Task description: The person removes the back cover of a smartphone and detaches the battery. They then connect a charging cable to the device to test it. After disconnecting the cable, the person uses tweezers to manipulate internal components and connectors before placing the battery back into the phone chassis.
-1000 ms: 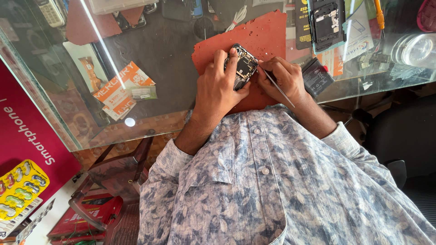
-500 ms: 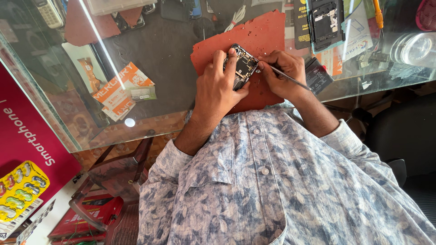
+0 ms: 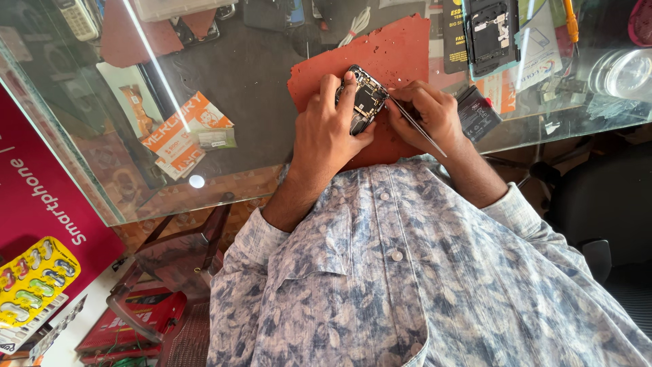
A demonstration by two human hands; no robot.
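An opened phone [image 3: 367, 100] with its back off and circuit boards showing lies on a red work mat [image 3: 394, 51] on the glass counter. My left hand [image 3: 333, 129] grips the phone from the left, fingers curled over its top edge. My right hand [image 3: 431, 115] holds thin metal tweezers [image 3: 415, 126] whose tip touches the phone's right side. My patterned blue shirt fills the lower part of the view.
A black battery [image 3: 477, 112] lies right of my right hand. Another opened phone [image 3: 492, 30] sits at the back right, near a clear round container [image 3: 628, 71]. Orange card packets [image 3: 187, 129] lie under the glass at left. The counter's glass edge [image 3: 61, 146] runs diagonally.
My right hand has turned the tweezers, so they now slant down to the right, with the tip kept at the phone's edge. The left hand holds the phone as before.
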